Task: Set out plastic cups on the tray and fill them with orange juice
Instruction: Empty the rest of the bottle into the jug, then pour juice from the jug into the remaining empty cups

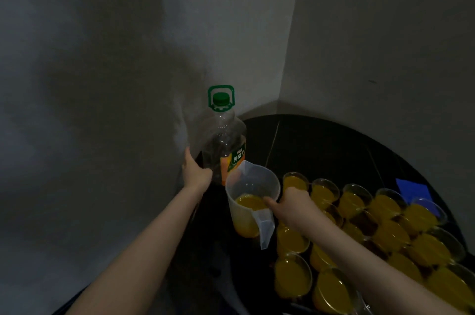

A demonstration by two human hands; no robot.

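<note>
Right hand (293, 203) grips the rim of the pitcher (250, 199), left hand (196, 173) wraps round the juice bottle (223, 140).

Nearest, rows of plastic cups (372, 235) full of orange juice sit packed tight on the right side of the dark round table (321, 140); can't make out a tray under them. Just left of them stands the clear pitcher, roughly a third full of juice, thumb hooked over its edge. Behind it the big, nearly empty bottle stands upright, green cap on, by the wall corner. Something blue (413, 190) lies further right.
</note>
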